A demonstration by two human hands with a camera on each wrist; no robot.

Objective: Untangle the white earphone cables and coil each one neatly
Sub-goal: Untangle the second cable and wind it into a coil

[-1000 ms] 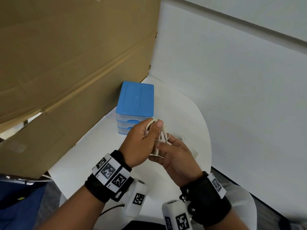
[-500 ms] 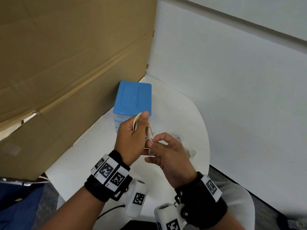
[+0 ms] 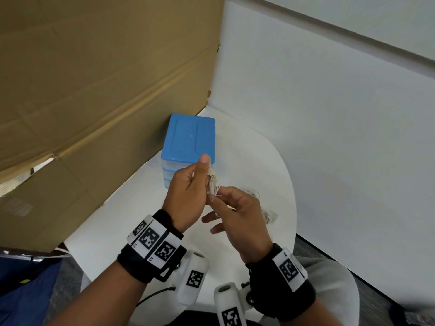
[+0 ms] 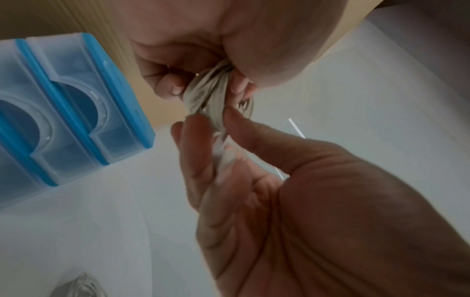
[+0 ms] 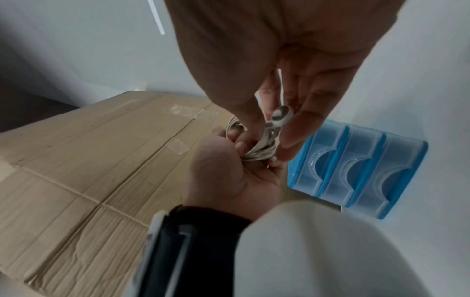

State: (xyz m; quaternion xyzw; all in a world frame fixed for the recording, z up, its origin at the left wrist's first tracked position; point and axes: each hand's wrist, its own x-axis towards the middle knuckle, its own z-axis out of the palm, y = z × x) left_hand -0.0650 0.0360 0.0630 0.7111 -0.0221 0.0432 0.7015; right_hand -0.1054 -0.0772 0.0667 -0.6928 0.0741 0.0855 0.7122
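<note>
my left hand point(image 3: 188, 196) grips the coiled white earphone cable point(image 3: 213, 185); my right hand point(image 3: 237, 217), at its five o'clock, pinches the earbud point(image 5: 281, 116) end. next, i think: tuck it in.

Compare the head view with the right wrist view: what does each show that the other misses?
Only the head view shows a second loose white earphone cable lying on the round white table beyond the right hand.

Only the right wrist view shows a white earbud between the right hand's fingers, and the three clear drawer fronts of the blue plastic drawer box.

Both show the left hand gripping the coiled white earphone cable, and the brown cardboard sheet.
</note>
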